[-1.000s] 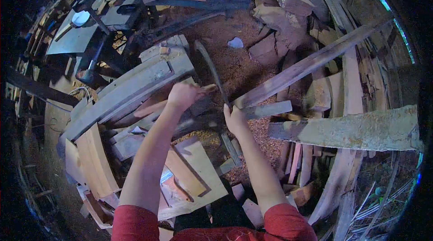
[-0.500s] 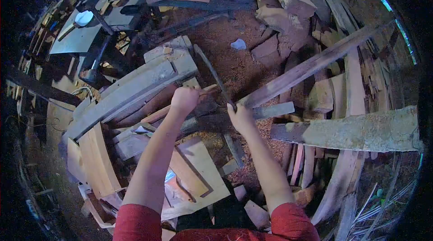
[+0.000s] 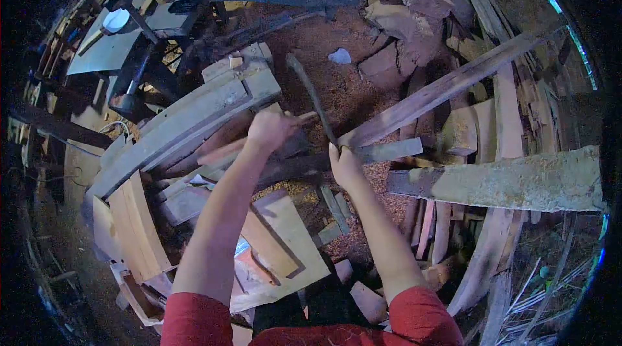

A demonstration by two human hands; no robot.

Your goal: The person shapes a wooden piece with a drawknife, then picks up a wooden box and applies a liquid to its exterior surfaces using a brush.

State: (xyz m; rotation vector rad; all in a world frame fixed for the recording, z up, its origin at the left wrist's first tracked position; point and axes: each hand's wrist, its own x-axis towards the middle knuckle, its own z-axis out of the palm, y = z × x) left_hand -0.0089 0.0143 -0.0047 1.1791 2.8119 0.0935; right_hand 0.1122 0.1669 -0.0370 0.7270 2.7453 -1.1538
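Observation:
My left hand [image 3: 269, 131] is closed around a narrow wooden strip [image 3: 223, 150], whose tip pokes out to the right of the fist. Closed too, my right hand [image 3: 346, 166] grips the lower end of a long, dark, slightly curved bar [image 3: 310, 90] that slants up and to the left. The strip's tip overlaps the bar in this view. Left of my hands lies a thick grey timber beam [image 3: 194, 113] with a small wood block [image 3: 236, 61] on top. Below my left forearm, a paintbrush [image 3: 258, 268] rests by a pale board [image 3: 295, 232].
A long plank [image 3: 440, 96] slants up to the right from beside my right hand. Below it, a broad rough slab [image 3: 499, 181] reaches right. Wood shavings [image 3: 353, 32] cover the ground ahead. A pale round-headed object [image 3: 115, 21] lies on a sheet at far left.
The bar's upper end has shifted slightly up and right. My left hand has moved a little up with the strip, which is now blurred. My right hand stays near the same spot.

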